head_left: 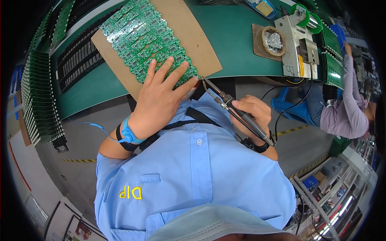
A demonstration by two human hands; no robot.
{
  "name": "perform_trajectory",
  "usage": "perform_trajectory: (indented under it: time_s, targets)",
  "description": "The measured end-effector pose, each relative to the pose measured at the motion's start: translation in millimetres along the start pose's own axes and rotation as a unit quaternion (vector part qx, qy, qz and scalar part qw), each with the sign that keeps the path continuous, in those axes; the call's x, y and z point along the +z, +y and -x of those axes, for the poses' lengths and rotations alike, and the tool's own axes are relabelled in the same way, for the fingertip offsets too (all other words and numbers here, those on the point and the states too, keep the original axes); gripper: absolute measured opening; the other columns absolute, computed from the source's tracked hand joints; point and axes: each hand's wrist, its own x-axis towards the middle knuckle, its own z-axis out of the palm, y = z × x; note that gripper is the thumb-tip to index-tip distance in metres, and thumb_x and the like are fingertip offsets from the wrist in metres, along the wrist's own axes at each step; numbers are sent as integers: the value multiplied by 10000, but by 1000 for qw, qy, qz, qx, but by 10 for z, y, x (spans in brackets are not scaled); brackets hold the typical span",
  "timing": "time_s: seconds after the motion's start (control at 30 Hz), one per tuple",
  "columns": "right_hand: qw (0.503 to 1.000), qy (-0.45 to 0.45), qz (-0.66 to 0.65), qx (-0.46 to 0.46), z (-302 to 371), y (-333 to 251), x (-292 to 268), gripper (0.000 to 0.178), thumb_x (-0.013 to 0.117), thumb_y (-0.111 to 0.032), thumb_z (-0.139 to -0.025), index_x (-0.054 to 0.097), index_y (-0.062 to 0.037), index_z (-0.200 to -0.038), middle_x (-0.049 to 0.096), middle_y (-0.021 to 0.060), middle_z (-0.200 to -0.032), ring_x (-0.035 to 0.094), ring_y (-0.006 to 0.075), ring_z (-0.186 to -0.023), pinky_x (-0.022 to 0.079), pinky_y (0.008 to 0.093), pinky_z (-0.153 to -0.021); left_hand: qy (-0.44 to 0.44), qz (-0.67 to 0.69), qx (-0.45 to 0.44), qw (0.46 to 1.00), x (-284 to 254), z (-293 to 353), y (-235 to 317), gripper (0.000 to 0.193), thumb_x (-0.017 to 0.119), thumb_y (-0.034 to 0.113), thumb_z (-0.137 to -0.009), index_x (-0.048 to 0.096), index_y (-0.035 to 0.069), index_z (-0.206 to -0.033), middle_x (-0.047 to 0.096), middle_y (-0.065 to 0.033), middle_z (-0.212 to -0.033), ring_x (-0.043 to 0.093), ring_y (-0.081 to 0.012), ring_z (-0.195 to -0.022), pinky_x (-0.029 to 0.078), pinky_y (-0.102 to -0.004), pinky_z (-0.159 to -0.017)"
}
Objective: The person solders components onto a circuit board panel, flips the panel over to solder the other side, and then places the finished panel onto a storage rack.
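Observation:
A long panel of green circuit boards [146, 38] lies on a brown sheet of board [197, 40] on the table. My left hand [159, 96] rests on the near end of the panel, palm down, with its fingers spread and stretched out. In my right hand [253, 110] is a soldering iron [247, 116] with a dark handle, its fingers wrapped round the grip. The iron's thin tip points up and left and reaches the panel's near right corner, close to my left index finger. Whether the tip touches the board, I cannot tell.
A soldering station [287, 44] carrying a green solder spool [302, 17] stands on the right. Beside it sits a round dish of silvery scraps [273, 41]. Black racks [82, 56] and upright green boards [38, 92] line the left. Another person [348, 106] sits at far right.

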Motion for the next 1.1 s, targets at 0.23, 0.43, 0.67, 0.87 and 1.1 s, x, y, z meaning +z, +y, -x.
perform_trajectory:
  time_s: [0.23, 0.43, 0.67, 0.87, 1.1]
  targets:
    - [1000, -11, 13, 11, -2, -10, 21, 316, 770, 100, -681, 670, 24, -970, 603, 109, -664, 568, 208, -535, 432, 287, -487, 3, 10, -1, 1000, 4, 0, -5, 391, 727, 157, -835, 699, 198, -1222, 567, -89, -1376, 475, -379, -1312, 308, -607, -1137]
    - [999, -18, 8, 25, 5, -7, 36, 286, 808, 53, -692, 687, 21, -949, 630, 104, -694, 609, 225, -562, 457, 298, -499, -3, 27, -12, 1000, 28, 19, -19, 527, 777, 109, -758, 675, 228, -1261, 534, -67, -1429, 443, -369, -1351, 297, -609, -1144]
    - [999, -28, -5, 34, -4, 0, 27, 301, 772, 88, -680, 661, 21, -952, 610, 112, -671, 579, 211, -543, 434, 290, -489, -5, 44, -13, 999, 38, 23, -31, 587, 797, 93, -726, 663, 241, -1279, 518, -60, -1451, 427, -367, -1367, 296, -611, -1143]
    - [1000, -16, -3, 5, 13, 8, 48, 315, 754, 105, -679, 654, 18, -964, 609, 119, -666, 567, 204, -535, 425, 285, -484, -6, 45, -9, 999, 41, 27, -37, 593, 800, 93, -718, 661, 227, -1279, 512, -72, -1452, 420, -378, -1366, 299, -615, -1137]
    - [999, -11, 4, 40, 8, -26, 40, 305, 795, 70, -667, 689, 2, -945, 619, 105, -680, 615, 231, -563, 459, 299, -497, -10, 52, -7, 999, 32, 17, -38, 589, 796, 88, -723, 660, 218, -1281, 510, -76, -1450, 418, -379, -1365, 292, -616, -1141]
